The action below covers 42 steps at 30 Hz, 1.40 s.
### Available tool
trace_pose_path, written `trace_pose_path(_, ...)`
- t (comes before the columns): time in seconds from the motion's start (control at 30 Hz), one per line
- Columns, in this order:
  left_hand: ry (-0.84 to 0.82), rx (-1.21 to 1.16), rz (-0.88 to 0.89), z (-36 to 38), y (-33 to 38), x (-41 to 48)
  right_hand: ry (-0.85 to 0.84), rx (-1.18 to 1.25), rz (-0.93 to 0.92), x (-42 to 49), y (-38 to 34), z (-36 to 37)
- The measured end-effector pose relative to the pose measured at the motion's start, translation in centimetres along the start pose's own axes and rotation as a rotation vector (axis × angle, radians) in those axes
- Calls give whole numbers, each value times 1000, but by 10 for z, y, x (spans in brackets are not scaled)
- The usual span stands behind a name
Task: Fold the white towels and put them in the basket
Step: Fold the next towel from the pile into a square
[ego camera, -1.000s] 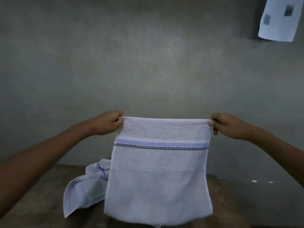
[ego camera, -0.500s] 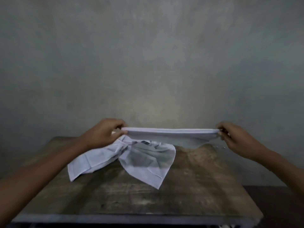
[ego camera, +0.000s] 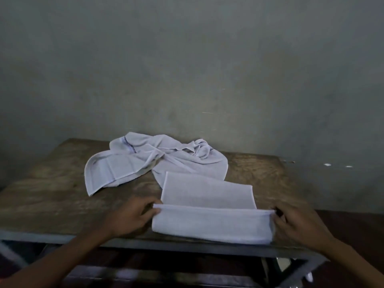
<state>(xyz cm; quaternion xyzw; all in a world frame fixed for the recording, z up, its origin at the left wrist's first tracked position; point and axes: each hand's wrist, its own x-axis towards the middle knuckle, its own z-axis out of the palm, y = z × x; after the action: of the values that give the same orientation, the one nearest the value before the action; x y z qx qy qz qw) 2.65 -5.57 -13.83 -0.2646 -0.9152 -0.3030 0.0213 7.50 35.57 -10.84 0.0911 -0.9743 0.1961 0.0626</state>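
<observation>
towel half folded at the near edge of the tabletop

the left hand (ego camera: 129, 218) sits at the left end of a white towel (ego camera: 209, 213), its fingers closed on the corner of the raised fold. the towel lies on the wooden tabletop (ego camera: 52, 196) close to the near edge, its long axis running left to right. the near part is doubled over into a thick band along the front, with the fold line standing slightly up between the two hands; the far part lies flat, reaching away toward the wall (ego camera: 187, 69). behind it and to the left, a second white towel (ego camera: 145, 161) lies crumpled and spread, a dark checked stripe showing near its far edge; its right portion touches the far flat part of the folded towel. the right hand (ego camera: 299, 225) grips the right end of the fold, fingers curled around the corner.
</observation>
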Motion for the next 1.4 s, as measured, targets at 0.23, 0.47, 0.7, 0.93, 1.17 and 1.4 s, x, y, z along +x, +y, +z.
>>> trace_pose_path(0.23, 91, -2, -124, 17, -45, 100, -107, 109, 160, 90, 40, 31)
trace_pose_path(0.47, 96, 112, -219, 37, -74, 146, -118, 139, 205, 132, 58, 58)
trace_pose_path(0.7, 51, 96, -180, 39, -84, 154, -265, 131, 164, 142, 69, 70)
trace_pose_path(0.93, -28, 109, -92, 10, -68, 149, -255, 111, 199, 141, 55, 46)
trace_pose_path(1.17, 146, 162, 137, -55, -23, 150, -8, 153, 100, 135, 21, -40)
trace_pose_path(1.4, 129, 96, 150, -96, 13, 139, 25, 273, 33, 110, 5, -95)
